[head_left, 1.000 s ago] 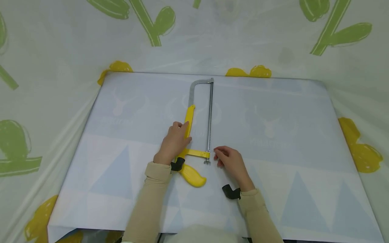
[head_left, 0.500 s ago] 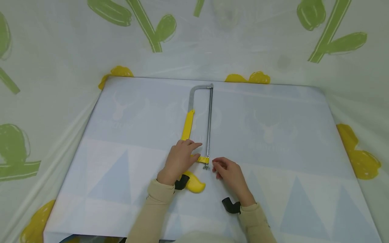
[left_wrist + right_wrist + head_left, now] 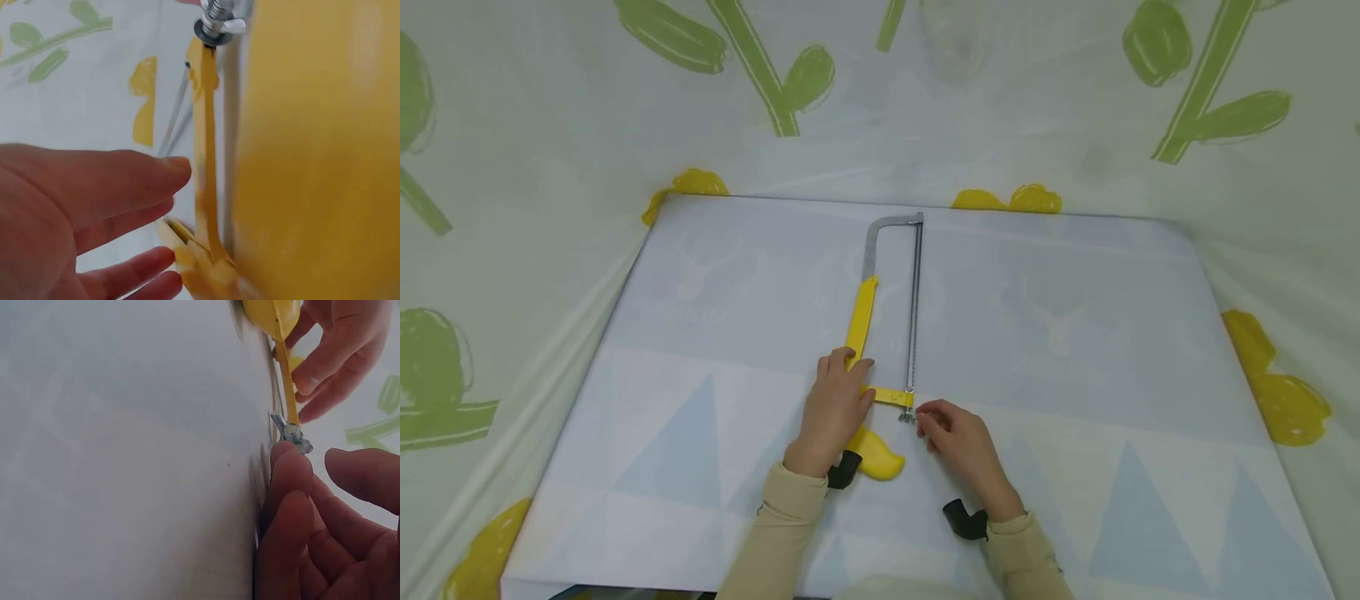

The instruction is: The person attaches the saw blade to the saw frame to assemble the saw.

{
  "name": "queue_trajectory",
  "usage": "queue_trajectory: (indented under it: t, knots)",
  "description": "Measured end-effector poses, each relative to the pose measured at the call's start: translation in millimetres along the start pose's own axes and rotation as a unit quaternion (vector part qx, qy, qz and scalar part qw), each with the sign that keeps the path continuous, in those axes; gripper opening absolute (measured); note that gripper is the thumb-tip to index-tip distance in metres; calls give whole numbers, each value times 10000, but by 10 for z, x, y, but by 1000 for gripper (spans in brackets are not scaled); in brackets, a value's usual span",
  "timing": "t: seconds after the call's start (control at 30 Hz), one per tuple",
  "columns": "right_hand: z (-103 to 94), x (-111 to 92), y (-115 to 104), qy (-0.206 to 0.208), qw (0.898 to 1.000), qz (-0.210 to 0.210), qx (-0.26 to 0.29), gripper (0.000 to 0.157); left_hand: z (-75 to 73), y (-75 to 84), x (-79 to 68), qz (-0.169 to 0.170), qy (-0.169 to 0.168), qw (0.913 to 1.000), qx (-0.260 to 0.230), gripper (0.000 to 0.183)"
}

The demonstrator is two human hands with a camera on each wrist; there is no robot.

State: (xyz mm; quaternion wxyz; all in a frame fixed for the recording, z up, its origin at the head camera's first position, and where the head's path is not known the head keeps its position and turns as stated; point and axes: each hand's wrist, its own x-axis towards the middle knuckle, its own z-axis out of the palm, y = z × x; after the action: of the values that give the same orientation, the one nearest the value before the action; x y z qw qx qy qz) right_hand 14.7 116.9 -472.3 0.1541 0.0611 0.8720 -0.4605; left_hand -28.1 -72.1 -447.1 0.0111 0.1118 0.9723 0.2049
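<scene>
A hacksaw (image 3: 862, 312) lies on the table, its yellow handle (image 3: 880, 458) towards me and its blade (image 3: 913, 308) on the right. My left hand (image 3: 831, 408) rests at the yellow frame just above the handle. In the left wrist view its extended thumb and fingertips come right up to the frame. A metal wing nut (image 3: 292, 432) sits at the blade's near end. Beside it is my right hand (image 3: 962, 437), fingers bent, index fingertip right at the nut. The right wrist view shows the thumb apart from the fingers, with nothing pinched between them.
A pale table cover (image 3: 1060, 367) with blue triangles lies under the saw. Black curved pieces (image 3: 966, 521) stick out at both wrists. Behind the table hangs a white sheet (image 3: 1030, 108) with green and yellow plant prints.
My left hand has slid down the frame towards the handle, and its fingers have drawn back left from the crosspiece. My right hand has come left to the wing nut. The head view has shifted slightly.
</scene>
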Motion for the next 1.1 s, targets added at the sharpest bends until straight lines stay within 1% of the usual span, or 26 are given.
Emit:
queue_trajectory:
  t: [0.1, 0.23, 0.43, 0.53, 0.67, 0.83, 0.9, 1.1]
  knots:
    - [29, -14, 6, -40, 10000, -41, -70, 17, -6, -32, 7, -193, 50, 9998, 55, 46]
    - [69, -46, 19, -124, 9999, -52, -82, 16, -40, -57, 10, -413, -125, 9989, 169, 54]
    - [89, -85, -9, -116, 9996, -167, -209, 16, -65, -102, 39, -589, -364, 9973, 253, 55]
    - [82, -94, -42, -18, 9993, -186, -337, 14, -87, -102, 79, -609, -456, 9966, 314, 54]
    - [81, -91, -53, 111, 9984, -186, -523, 14, -103, -87, 140, -560, -473, 9959, 535, 50]
    - [68, -87, -71, 227, 9974, -256, -628, 15, -109, -54, 222, -554, -443, 9936, 881, 35]
    - [63, -85, -77, 248, 9973, -263, -638, 15, -113, -41, 252, -590, -445, 9928, 938, 30]
    - [52, -70, -82, 288, 9968, -261, -694, 15, -138, -4, 322, -686, -421, 9916, 1017, 28]
